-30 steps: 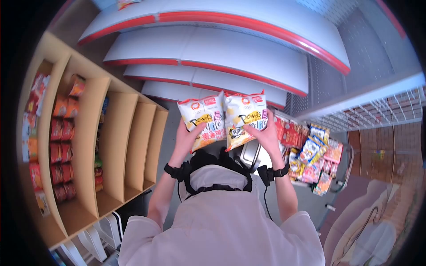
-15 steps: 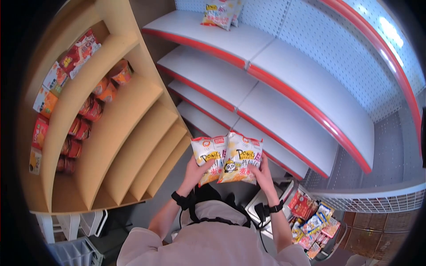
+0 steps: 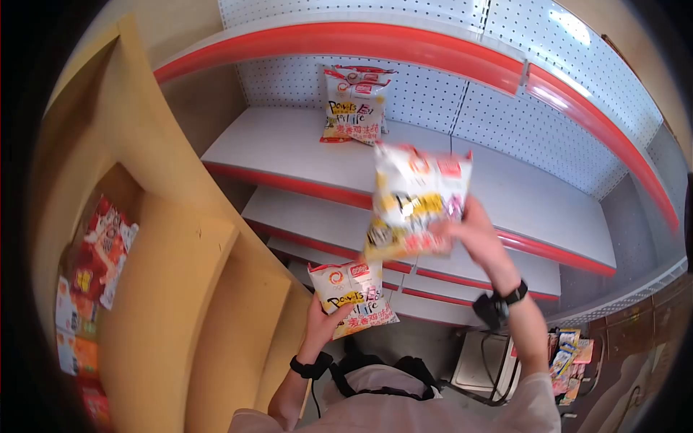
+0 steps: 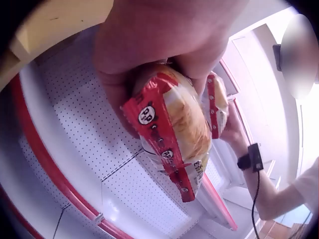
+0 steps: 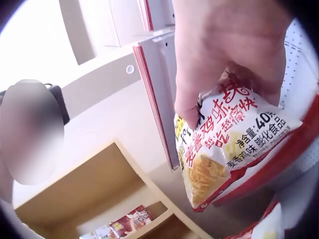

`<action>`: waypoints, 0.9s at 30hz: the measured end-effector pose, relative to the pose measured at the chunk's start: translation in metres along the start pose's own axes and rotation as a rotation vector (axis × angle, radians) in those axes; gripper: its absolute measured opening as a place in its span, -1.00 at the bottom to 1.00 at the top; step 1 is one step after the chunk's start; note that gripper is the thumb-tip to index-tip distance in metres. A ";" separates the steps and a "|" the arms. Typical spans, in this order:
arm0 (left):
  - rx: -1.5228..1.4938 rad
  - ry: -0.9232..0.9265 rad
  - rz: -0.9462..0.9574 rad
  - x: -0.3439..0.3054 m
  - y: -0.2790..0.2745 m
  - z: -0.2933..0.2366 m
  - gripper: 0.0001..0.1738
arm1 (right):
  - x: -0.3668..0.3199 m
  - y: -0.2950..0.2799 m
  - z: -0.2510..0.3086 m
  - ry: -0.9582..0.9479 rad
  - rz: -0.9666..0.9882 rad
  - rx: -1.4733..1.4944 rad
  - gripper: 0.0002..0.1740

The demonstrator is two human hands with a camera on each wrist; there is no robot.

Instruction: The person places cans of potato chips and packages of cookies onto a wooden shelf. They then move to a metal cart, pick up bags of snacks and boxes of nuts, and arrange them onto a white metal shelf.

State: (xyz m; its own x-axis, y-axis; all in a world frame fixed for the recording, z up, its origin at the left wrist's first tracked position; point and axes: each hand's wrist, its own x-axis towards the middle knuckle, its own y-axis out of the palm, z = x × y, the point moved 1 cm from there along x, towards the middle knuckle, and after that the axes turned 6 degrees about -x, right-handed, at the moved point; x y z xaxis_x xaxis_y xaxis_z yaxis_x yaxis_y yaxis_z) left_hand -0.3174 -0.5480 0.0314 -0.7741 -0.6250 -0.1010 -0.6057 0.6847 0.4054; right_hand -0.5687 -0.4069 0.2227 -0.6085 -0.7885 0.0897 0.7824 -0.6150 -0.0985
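Note:
In the head view the right hand point(image 3: 473, 234) pinches a white and yellow snack bag point(image 3: 415, 202) by its right side, held up in front of the white shelf point(image 3: 289, 148). Lower and to the left, the left hand point(image 3: 323, 328) grips a matching bag point(image 3: 354, 296) at its lower left. Two similar bags point(image 3: 354, 108) stand one behind the other on that shelf, against the perforated back panel. The left wrist view shows the red sealed edge of the left hand's bag point(image 4: 184, 119). Printed text faces the camera on the right hand's bag point(image 5: 224, 129) in the right wrist view.
A wooden shelf unit point(image 3: 216, 289) with red and orange packages point(image 3: 105, 252) stands at the left. Red-edged shelves continue above and below the bags. At the lower right are a metal box-like object point(image 3: 487, 364) and a basket of colourful snack packs point(image 3: 569, 361).
The two bags, side by side before, are now apart: the right hand has raised its bag up and rightward toward the shelf. The head view has turned, bringing the standing bags nearer the middle.

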 end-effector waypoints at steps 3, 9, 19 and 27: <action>0.020 -0.034 0.015 0.012 -0.010 -0.024 -0.40 | 0.064 0.031 0.036 -0.115 -0.016 -0.074 -0.33; 0.052 0.057 0.028 0.015 -0.017 -0.028 -0.43 | 0.159 0.053 0.013 -0.113 0.059 -0.188 -0.22; -0.042 0.000 -0.074 0.012 -0.027 -0.034 -0.44 | 0.197 0.058 -0.006 -0.141 -0.036 -0.321 -0.15; -0.011 0.117 0.011 0.036 -0.015 -0.051 -0.44 | 0.205 0.057 -0.020 -0.087 -0.073 -0.395 0.01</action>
State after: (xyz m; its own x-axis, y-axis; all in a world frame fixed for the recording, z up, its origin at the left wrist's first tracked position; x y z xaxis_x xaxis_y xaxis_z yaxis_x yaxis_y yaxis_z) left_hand -0.3269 -0.5993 0.0679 -0.7535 -0.6573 0.0100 -0.5946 0.6879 0.4162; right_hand -0.6511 -0.6035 0.2155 -0.6341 -0.7490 0.1921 0.6158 -0.6394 -0.4604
